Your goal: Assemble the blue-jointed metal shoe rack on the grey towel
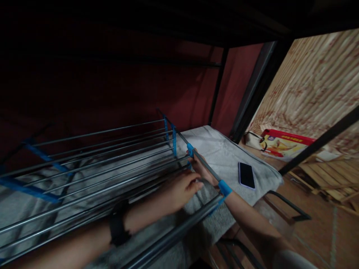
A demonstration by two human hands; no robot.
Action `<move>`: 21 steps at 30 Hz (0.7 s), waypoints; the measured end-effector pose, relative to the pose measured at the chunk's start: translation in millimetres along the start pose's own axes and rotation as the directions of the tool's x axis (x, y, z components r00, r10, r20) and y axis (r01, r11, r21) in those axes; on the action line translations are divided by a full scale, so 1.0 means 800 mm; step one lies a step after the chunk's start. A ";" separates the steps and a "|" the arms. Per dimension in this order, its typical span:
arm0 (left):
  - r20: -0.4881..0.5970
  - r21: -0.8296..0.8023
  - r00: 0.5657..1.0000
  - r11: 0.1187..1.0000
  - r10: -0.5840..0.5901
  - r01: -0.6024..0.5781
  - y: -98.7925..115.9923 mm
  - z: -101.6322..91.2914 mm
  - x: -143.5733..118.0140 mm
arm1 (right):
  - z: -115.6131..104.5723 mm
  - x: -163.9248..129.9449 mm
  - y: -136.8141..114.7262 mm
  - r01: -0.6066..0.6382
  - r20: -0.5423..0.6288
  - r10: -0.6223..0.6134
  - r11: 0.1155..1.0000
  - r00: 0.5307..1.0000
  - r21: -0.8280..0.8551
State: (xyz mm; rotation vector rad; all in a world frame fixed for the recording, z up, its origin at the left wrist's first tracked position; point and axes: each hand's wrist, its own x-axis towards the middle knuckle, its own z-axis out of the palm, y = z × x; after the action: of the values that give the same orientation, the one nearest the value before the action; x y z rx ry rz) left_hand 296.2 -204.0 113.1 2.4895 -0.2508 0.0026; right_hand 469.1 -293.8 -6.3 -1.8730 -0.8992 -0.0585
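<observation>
We see a metal drying rack [92,160] with blue joints lying across a grey towel [221,149] on the bed. Our right hand [203,170] wraps its grip around the rack's end bar [206,166]. Our left hand [179,190] rests beside it, fingers curled, perhaps touching a rail; the dim view hides that. A phone [246,175] lies near on the towel.

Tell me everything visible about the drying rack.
The drying rack is shiny metal tubing with bright blue plastic joints. Its parallel rails run lengthwise, roughly level, above a grey towel. The right hand wraps around the end rail between two blue joints; the left hand rests beside it among the rails.
</observation>
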 end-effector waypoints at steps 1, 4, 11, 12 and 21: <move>0.059 -0.021 0.998 1.000 -0.013 0.014 0.014 0.006 -0.010 | -0.001 0.000 -0.002 -0.003 0.001 0.003 1.000 1.000 0.005; 0.192 -0.001 0.981 0.999 -0.038 0.039 0.040 0.025 -0.034 | -0.005 0.001 -0.008 -0.015 0.012 0.015 1.000 1.000 0.020; 0.111 0.052 0.976 0.982 -0.185 0.180 0.044 0.043 -0.049 | -0.011 0.002 -0.015 -0.052 0.042 0.051 0.999 0.998 0.013; 0.110 0.074 0.975 0.980 -0.194 0.186 0.043 0.043 -0.047 | -0.011 0.002 -0.016 -0.057 0.043 0.056 0.998 0.998 0.011; -0.087 0.512 0.989 0.857 0.120 -0.058 0.059 0.058 -0.096 | -0.018 -0.006 -0.031 -0.107 0.037 0.106 0.994 0.994 0.006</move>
State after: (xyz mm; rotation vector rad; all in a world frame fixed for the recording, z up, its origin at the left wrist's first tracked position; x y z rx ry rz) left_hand 209.3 -254.8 99.2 2.9885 -0.3534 0.2890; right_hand 455.8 -302.8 17.6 -1.9172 -0.8220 0.0446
